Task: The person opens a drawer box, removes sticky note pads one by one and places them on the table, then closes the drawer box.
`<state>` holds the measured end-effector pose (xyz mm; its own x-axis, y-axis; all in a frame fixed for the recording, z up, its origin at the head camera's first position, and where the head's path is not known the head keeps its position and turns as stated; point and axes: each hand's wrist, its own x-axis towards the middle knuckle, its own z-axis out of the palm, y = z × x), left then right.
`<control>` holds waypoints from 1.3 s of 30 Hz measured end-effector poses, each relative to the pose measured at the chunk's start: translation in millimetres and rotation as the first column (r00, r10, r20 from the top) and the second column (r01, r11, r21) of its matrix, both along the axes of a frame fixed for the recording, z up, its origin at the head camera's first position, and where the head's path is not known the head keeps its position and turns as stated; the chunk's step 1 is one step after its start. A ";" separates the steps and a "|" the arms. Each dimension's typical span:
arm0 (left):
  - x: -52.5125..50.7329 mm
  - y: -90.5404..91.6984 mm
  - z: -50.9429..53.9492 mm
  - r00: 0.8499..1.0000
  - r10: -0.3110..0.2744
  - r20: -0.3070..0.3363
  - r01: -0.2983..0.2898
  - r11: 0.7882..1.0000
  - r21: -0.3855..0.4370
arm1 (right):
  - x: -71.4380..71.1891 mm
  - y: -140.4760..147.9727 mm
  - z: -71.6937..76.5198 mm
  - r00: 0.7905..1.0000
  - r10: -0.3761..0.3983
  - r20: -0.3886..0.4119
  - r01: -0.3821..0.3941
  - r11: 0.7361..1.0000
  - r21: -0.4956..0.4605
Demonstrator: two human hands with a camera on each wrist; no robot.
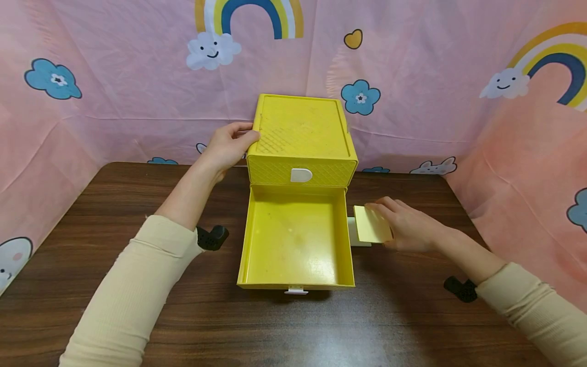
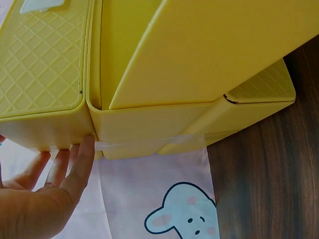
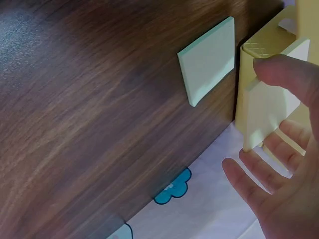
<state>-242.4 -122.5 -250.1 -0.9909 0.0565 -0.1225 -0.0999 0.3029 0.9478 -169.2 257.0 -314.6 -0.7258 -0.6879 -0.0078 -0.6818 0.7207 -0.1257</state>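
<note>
A yellow plastic drawer cabinet [image 1: 302,127] stands on the table, with a drawer [image 1: 295,234] pulled out and nothing inside it. My left hand [image 1: 229,148] touches the cabinet's left side near the top; in the left wrist view its fingers [image 2: 82,167] lie fairly straight against the side wall. Right of the drawer, my right hand [image 1: 408,224] pinches a pale yellow sticky note pad [image 1: 370,224] between thumb and fingers, above the table. A pale green sticky note pad [image 3: 208,62] lies on the table beside the cabinet, partly hidden under the yellow pad in the head view.
The dark wooden table [image 1: 192,316] extends around the cabinet. Behind it hangs a pink cloth [image 1: 151,92] with rainbows, clouds and flowers. The drawer's front edge, with a white handle [image 1: 296,291], juts toward me. Another drawer front [image 2: 261,84] shows below the pulled-out one.
</note>
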 end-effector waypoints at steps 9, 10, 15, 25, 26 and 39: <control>-1.2 0.2 -0.9 1.000 0.005 -0.008 -0.005 1.000 0.007 | -5.2 6.4 -15.3 1.000 0.012 -0.016 -0.013 1.000 -0.009; -1.2 0.2 -1.0 1.000 0.005 -0.009 -0.005 1.000 0.006 | -6.0 7.2 -17.2 1.000 0.014 -0.020 -0.014 1.000 -0.011; -1.7 0.1 -1.4 1.000 0.007 -0.014 -0.007 1.000 -0.002 | -8.4 10.2 -26.4 1.000 -0.002 -0.002 0.002 1.000 -0.002; -2.9 0.1 -2.6 1.000 0.006 -0.020 -0.006 1.000 -0.002 | -12.4 13.2 -39.7 0.999 -0.025 0.028 0.024 1.000 0.013; -2.9 0.2 -2.5 1.000 0.006 -0.019 -0.006 1.000 -0.003 | -12.3 13.5 -40.6 0.999 -0.031 0.033 0.031 0.999 0.013; -2.2 0.6 -1.6 1.000 0.011 -0.011 -0.011 1.000 0.000 | -15.9 23.7 -51.6 0.989 -0.093 0.114 0.090 0.996 0.029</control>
<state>-244.5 -122.0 -251.7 -0.9927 0.0459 -0.1117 -0.0928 0.3016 0.9489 -185.1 280.7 -366.2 -0.7789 -0.6173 -0.1106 -0.5947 0.7830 -0.1820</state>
